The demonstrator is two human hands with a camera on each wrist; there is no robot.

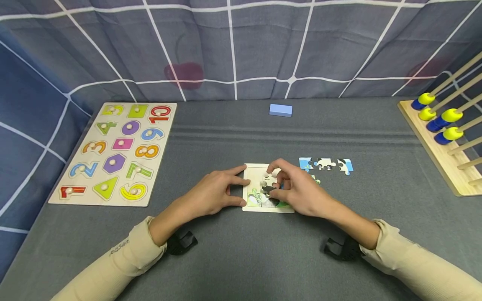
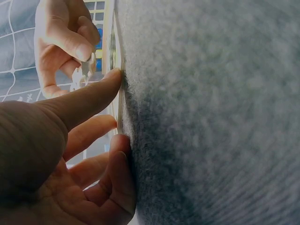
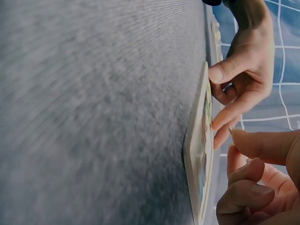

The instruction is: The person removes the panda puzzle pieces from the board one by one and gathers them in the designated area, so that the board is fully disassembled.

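Observation:
A small jigsaw tray with a pale wooden rim lies on the dark table, with part of a black, white and green picture showing in it. My left hand rests at the tray's left side, thumb and extended fingers touching its edge. Over the tray, my right hand pinches a puzzle piece between thumb and fingertips. That piece is tilted and held above the tray in the left wrist view. Several loose jigsaw pieces lie behind the right hand, one partly hidden by it.
At the left lies a wooden number and shape peg board. A blue block sits at the back. On the right stands a wooden rack with upright rods and yellow and blue beads. A grid-patterned cloth hangs behind the table.

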